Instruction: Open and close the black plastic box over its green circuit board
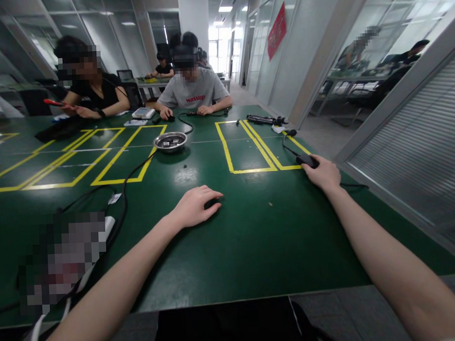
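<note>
My left hand [195,206] rests palm down on the green table [253,239], fingers curled over a small dark object [213,203] that I cannot make out. My right hand [323,173] reaches to the table's right edge and closes on a black corded device [307,160]. Its cable [287,147] runs back along the yellow tape.
A metal bowl [170,141] with small parts stands mid-table. Yellow tape rectangles [249,147] mark the surface. Black cables [124,185] trail at left. Two people sit at the far side; one holds a red tool [53,102]. A black tool [263,119] lies far right.
</note>
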A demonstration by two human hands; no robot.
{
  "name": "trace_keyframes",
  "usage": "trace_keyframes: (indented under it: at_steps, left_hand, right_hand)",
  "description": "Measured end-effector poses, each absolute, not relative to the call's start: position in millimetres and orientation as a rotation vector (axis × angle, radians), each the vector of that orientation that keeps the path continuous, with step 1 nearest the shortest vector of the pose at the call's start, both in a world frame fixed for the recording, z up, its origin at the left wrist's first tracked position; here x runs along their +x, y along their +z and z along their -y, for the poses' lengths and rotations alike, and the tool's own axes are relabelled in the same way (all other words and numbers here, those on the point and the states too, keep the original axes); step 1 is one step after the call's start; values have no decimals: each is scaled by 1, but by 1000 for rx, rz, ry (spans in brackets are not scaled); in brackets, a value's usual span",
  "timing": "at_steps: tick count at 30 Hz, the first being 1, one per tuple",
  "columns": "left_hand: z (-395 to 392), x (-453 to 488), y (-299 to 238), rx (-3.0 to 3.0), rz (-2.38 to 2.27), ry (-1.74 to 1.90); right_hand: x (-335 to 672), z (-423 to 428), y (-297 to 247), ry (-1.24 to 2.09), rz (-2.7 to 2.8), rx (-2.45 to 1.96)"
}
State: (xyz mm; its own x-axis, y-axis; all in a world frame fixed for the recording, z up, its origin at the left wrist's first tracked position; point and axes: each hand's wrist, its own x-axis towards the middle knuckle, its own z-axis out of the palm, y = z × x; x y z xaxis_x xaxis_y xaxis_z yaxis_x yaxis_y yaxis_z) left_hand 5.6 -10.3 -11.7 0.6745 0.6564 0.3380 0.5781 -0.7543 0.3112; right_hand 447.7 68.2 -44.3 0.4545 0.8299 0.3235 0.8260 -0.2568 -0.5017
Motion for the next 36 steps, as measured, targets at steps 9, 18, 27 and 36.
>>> trace_keyframes:
  at_steps: [9, 18, 27, 36]
  left_hand:
    - [9, 5, -13, 2703, -1009, 659]
    - [10, 4, -13, 2716, -995, 656]
    - [10, 5, -13, 2703, -1023, 638]
    - [9, 4, -12, 2707, -1018, 643]
  right_hand:
    - [428, -67, -34, -65, 1402, -2121]
    - [432, -64, -28, 156, 1079, -2091]
    - [435, -64, -28, 341, 985, -2090]
    - [436, -64, -24, 395, 1009, -2128]
